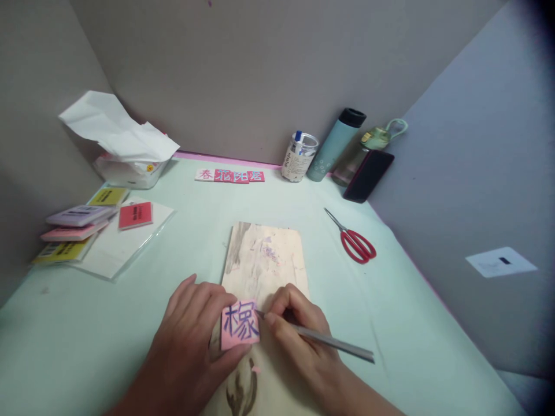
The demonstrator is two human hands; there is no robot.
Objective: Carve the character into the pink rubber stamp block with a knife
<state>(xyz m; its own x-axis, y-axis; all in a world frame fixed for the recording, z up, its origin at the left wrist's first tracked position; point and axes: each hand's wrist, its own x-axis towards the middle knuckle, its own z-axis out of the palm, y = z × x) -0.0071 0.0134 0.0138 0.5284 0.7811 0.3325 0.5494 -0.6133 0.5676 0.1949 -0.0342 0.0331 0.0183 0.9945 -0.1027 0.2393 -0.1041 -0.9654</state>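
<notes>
A pink rubber carving block (240,341) with a character drawn in purple lies on a wooden board (288,242). Around its left side and lower edge, my left hand (195,320) is closed, fingers and thumb pressing on it. My right hand (299,329) grips a slim metal carving knife (338,343) like a pen, its tip touching or nearly touching the block's upper right edge. Purple and pink crumbs are scattered on the board's upper part, and a small pink scrap (256,369) rests below the block.
Red-handled scissors (358,245) lie to the right. Carved pieces (229,175), a jar with a pen (299,159), a blue bottle (336,144) and a phone (368,176) stand or lie at the back. Packaged blocks (78,222) and a tissue pack (130,167) are at left.
</notes>
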